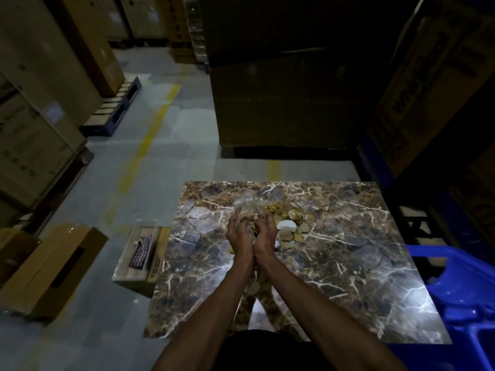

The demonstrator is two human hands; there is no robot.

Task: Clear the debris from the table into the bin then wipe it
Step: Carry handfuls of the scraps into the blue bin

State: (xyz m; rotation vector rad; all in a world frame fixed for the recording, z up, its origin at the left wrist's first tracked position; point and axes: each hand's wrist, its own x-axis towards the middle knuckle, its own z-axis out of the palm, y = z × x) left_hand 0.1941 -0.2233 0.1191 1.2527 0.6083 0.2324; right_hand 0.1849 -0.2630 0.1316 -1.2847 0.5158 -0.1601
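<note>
1. Marble-patterned table (348, 277) is seen from above, brown with pale veins, glossy under a bright reflection near its right edge.
2. Both hands are brought together over the table's middle, wrists touching: left hand (239, 231) and right hand (263, 231), fingers curled around a crumpled clear plastic wrapper (247, 206).
3. Debris (290, 223) is heaped on the table just right of the hands: tan scraps, golden bits and one white lump (286, 226).
4. A shallow box (139, 253) holding a striped cloth (140, 251) is set on the floor against the table's left edge.
5. A blue plastic bin (460, 290) is seen at the table's right edge.
6. Cardboard cartons (45, 266) are stacked well left of the table.
</note>
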